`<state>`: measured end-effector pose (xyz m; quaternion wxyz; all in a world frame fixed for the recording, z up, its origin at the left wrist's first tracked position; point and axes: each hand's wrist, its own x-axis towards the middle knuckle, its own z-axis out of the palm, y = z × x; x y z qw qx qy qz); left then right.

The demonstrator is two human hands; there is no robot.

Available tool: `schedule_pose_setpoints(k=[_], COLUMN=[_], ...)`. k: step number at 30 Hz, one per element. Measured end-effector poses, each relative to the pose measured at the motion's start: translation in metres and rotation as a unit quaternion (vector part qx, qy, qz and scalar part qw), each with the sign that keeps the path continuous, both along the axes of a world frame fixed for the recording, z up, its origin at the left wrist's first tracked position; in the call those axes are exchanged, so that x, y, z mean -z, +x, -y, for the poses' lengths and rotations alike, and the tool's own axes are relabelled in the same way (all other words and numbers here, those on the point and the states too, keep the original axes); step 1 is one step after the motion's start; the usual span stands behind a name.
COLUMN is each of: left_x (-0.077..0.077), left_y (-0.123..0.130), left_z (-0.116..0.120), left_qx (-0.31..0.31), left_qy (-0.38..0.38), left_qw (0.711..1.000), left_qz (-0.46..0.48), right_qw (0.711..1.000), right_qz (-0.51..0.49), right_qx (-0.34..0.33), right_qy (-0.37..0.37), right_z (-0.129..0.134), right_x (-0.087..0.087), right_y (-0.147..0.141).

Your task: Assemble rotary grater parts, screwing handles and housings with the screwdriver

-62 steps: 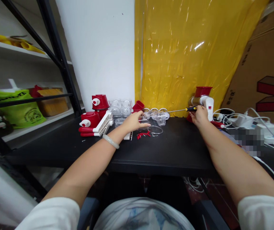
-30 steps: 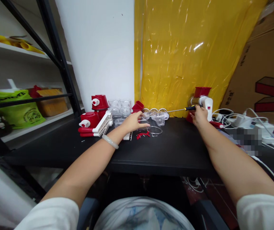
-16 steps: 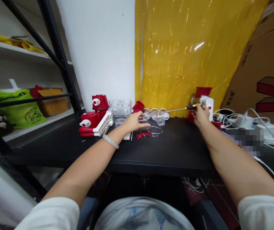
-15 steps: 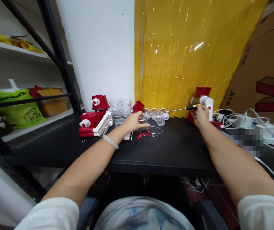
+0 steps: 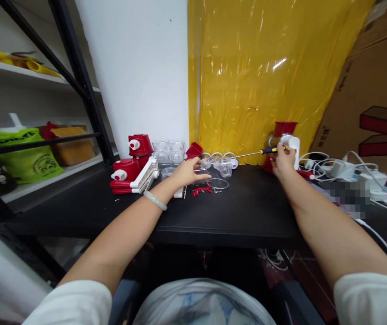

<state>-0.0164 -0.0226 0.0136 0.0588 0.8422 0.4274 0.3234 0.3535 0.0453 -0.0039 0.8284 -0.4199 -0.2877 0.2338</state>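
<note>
In my right hand [image 5: 284,161] is a screwdriver [image 5: 268,150] with a black and yellow handle, its long metal shaft pointing left. The shaft's tip reaches the clear plastic pieces [image 5: 225,169] near the back of the table, and exactly what it touches is too small to tell. My left hand [image 5: 190,172], a pale bangle on its wrist, has thumb and fingers around a see-through plastic part [image 5: 200,169], whose outline is hard to make out. Small red parts [image 5: 202,191] and a clear ring [image 5: 218,183] lie just in front of it.
Red and white crank-handled housings [image 5: 127,169] stand at the left, beside clear containers [image 5: 168,152]. Behind my right hand is another red and white unit [image 5: 285,129]. White cables and plugs [image 5: 342,168] crowd the right side. A black-framed shelf [image 5: 78,67] rises at the left.
The view has shifted very slightly. Both hands keep nearly the same places, and the screwdriver still points left at the clear pieces.
</note>
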Motion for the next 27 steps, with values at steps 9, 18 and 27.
schedule_pose_setpoints(k=[9, 18, 27], left_x=[0.003, 0.004, 0.001], left_y=[-0.001, -0.001, 0.001], left_z=[-0.005, -0.007, -0.005], left_qx=[0.007, -0.004, -0.001], left_qy=[0.007, 0.004, 0.001], left_qw=[1.0, 1.0, 1.0], left_qz=[0.004, -0.005, -0.004], right_qw=[0.999, 0.998, 0.996], right_qz=[-0.031, -0.047, -0.078], right_qx=[0.014, 0.028, 0.013], right_qy=[-0.041, -0.01, -0.048], right_z=[-0.004, -0.004, -0.002], right_x=[0.0, 0.006, 0.001], right_y=[0.001, -0.006, -0.008])
